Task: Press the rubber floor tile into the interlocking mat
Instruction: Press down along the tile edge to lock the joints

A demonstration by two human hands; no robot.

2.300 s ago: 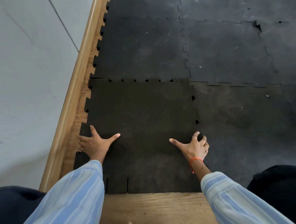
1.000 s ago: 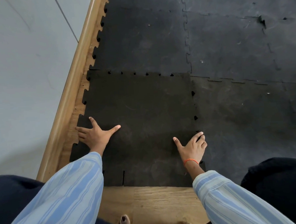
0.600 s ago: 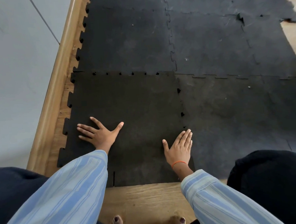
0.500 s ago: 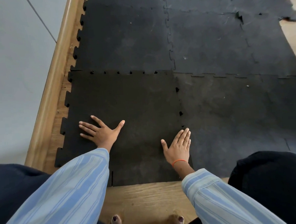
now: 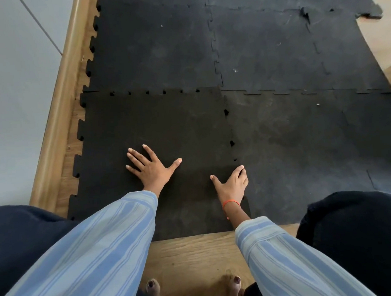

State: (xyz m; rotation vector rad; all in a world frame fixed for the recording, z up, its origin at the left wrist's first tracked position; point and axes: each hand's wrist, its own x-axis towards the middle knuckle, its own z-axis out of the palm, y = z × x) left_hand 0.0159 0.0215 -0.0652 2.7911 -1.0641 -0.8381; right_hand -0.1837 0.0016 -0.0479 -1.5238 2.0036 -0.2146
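Observation:
A dark rubber floor tile (image 5: 157, 122) with toothed edges lies at the near left of the black interlocking mat (image 5: 275, 53). Small gaps show along its far seam and its right seam. My left hand (image 5: 150, 168) rests flat on the tile's middle, fingers spread, holding nothing. My right hand (image 5: 232, 184) presses at the tile's right seam, thumb out to the left and fingers curled down onto the joint with the neighbouring tile (image 5: 303, 142).
A wooden skirting board (image 5: 60, 96) and a pale wall (image 5: 10, 89) run along the left. Bare wooden floor (image 5: 195, 254) lies at the near edge, with my toes and dark knees there. The mat's far right corner (image 5: 368, 12) is ragged.
My left hand has slid right, from the tile's left part toward its middle. My right hand's fingers have gone from flat to curled on the right seam.

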